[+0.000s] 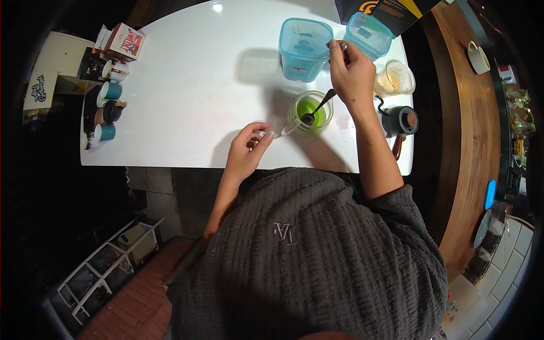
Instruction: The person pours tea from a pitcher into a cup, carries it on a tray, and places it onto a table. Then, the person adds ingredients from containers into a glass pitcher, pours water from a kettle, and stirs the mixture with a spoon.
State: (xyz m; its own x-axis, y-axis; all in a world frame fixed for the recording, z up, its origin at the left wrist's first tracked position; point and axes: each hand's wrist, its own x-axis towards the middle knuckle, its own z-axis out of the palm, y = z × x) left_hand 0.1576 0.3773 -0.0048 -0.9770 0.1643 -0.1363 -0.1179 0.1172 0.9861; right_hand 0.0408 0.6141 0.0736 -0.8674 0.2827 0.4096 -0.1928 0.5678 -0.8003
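A clear glass jug (323, 126) of green liquid stands on the white table, with a dark spoon (324, 102) leaning in it. Beside its handle, my left hand (247, 150) has its fingers curled and pinched near something clear that is too small to tell. My right hand (354, 73) is above and right of the jug, its fingers closed on a thin, shiny utensil at the right rim of a tall light-blue tub (306, 66). The utensil's far end is hard to make out.
Right of my right hand are a second blue tub (371, 35), a clear jar (395, 78) and a black kettle (400, 120). Several cups, one a teal cup (105, 132), and a box (126, 42) line the left edge. A wooden counter (453, 113) runs along the right.
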